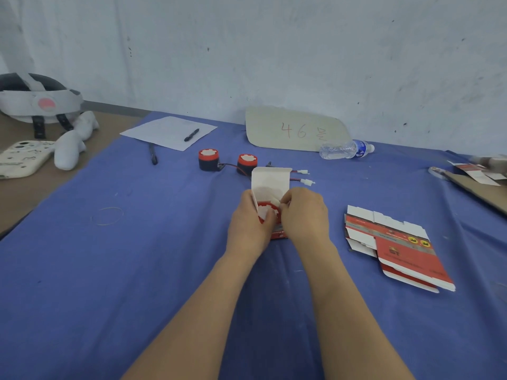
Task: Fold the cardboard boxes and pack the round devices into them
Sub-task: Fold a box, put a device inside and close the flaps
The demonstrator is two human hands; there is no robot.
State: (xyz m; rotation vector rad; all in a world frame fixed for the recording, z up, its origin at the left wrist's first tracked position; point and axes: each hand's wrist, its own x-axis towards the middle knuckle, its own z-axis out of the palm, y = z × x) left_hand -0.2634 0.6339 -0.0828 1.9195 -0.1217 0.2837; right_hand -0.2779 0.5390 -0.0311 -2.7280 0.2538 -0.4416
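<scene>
Room: blue table cloth (137,270) stretches wide at lower left.
Spares: two red-and-black round devices (209,159), upper centre.
Left hand (248,220): grips the red-and-white cardboard box (270,185), centre frame.
Box: long axis up-frame, white lid open; a round device (267,212) inside.
Right hand (304,212): pinches the box's right rim, close against the left.
Flat cartons (397,242): right, well apart.

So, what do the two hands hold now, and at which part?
The small open box, a round device inside. The left hand grips its left wall; the right hand pinches its right wall.
</scene>
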